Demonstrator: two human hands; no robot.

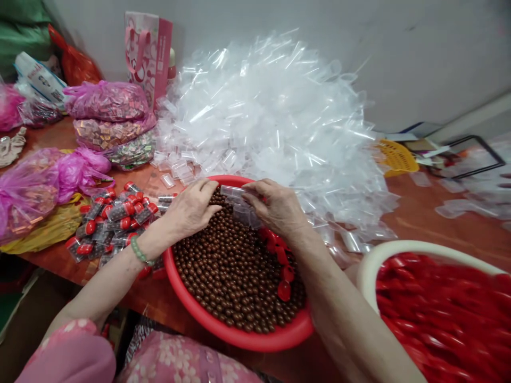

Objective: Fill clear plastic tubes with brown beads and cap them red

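Note:
A red basin (pixel 239 340) is full of shiny brown balls (pixel 231 266). Over its far left rim is my left hand (pixel 191 210), thumb apart from the fingers and nothing between them. My right hand (pixel 275 205) pinches the end of a clear plastic tube (pixel 231 191) above the balls. Just below that tube, more clear tubes (pixel 245 215) lie on the balls, partly covered by my right fingers. Several red caps (pixel 283 290) rest on the balls along the right side, under my right wrist.
Behind the basin rises a big heap of clear tubes (pixel 271 117). Filled tubes with red caps (pixel 120 213) lie at left, near pink bags (pixel 107 101) of small packets. A white tub (pixel 369 276) of red caps stands at right. A yellow basket (pixel 397 157) sits farther back.

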